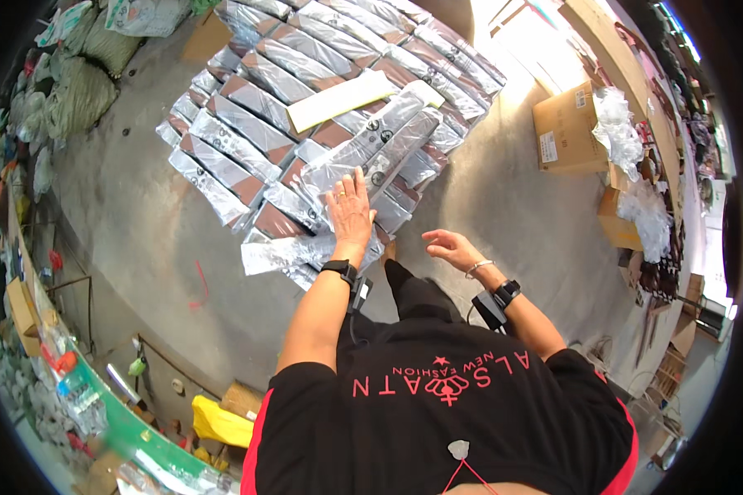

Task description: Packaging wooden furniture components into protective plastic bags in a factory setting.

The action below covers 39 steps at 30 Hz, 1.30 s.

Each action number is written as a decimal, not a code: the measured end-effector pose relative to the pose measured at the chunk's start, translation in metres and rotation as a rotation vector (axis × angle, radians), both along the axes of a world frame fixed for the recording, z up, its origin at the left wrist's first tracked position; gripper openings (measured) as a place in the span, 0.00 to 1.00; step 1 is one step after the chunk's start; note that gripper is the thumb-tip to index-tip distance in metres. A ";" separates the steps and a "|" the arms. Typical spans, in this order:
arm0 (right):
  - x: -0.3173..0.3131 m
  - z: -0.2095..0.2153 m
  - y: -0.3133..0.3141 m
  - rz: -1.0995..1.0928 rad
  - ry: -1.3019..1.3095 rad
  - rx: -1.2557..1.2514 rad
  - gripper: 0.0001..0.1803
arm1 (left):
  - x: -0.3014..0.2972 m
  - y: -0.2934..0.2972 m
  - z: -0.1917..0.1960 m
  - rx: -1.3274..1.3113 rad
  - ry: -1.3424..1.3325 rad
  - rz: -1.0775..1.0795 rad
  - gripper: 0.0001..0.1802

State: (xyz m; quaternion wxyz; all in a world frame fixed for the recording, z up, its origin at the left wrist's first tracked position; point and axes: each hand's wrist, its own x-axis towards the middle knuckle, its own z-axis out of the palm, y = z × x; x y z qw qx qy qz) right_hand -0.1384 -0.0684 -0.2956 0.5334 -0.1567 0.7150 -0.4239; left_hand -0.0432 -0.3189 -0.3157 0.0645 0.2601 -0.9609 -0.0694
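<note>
A large stack of flat brown items in clear plastic sleeves (248, 99) lies on the concrete floor in front of me. My left hand (351, 208) rests flat, fingers apart, on the topmost plastic-wrapped packs (380, 144) at the stack's near edge. My right hand (448, 245) hovers to the right of the stack, fingers loosely curled and apart, holding nothing. A pale yellow flat strip (338, 101) lies across the top of the stack. Both wrists wear black bands.
A cardboard box (565, 128) stands at the right with crumpled clear plastic (619, 124) beside it. Filled sacks (78, 95) sit at the far left. A green-edged bench with clutter (82, 388) and a yellow bag (219, 422) are at lower left.
</note>
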 end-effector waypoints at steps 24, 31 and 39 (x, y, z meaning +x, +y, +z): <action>0.069 0.132 -0.152 -0.199 -0.376 -0.485 0.43 | 0.122 0.021 0.185 0.374 0.298 0.264 0.48; 0.220 0.236 -0.267 0.562 -0.218 -0.828 0.52 | 0.346 -0.047 0.265 0.832 0.843 0.474 0.61; 0.439 0.283 -0.356 1.095 -0.358 -0.680 0.53 | 0.544 -0.044 0.314 1.024 1.398 0.620 0.50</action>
